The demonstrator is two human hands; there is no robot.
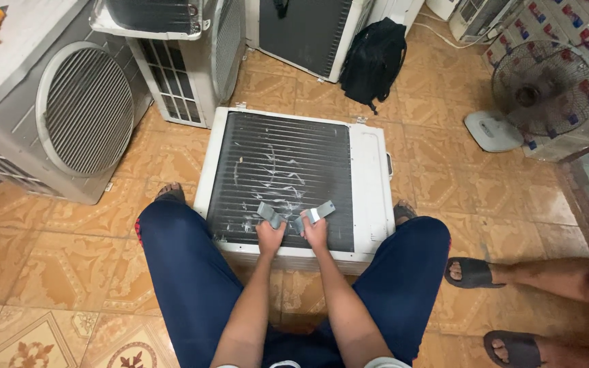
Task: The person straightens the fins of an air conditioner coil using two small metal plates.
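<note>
1. a person sits on a tiled floor (69, 272) with knees spread around an air-conditioner outdoor unit (369, 184) laid flat, its dark finned coil (281, 163) facing up.
2. the left hand (269, 236) is closed around a small grey fin comb (268, 214), its end resting on the coil near the front edge.
3. the right hand (315, 233) is likewise closed on a second grey tool (319, 213), just beside the first; the two hands almost touch.
4. pale scuffs mark the fins in the middle of the coil, above both hands.
5. judged from the view, the fins are thin, soft metal that bends under light pressure and has sharp edges; the unit itself looks heavy and stiff, best gripped by its white casing rim, never by the coil face.
6. the hand tools look light and rigid, held by their short near ends.
7. more outdoor units (83, 109) stand to the left and behind, a black backpack (374, 58) leans on one, and a floor fan (540, 88) stands at right.
8. another person's sandalled feet (472, 272) rest on the floor at right, well apart from the hands.
</note>
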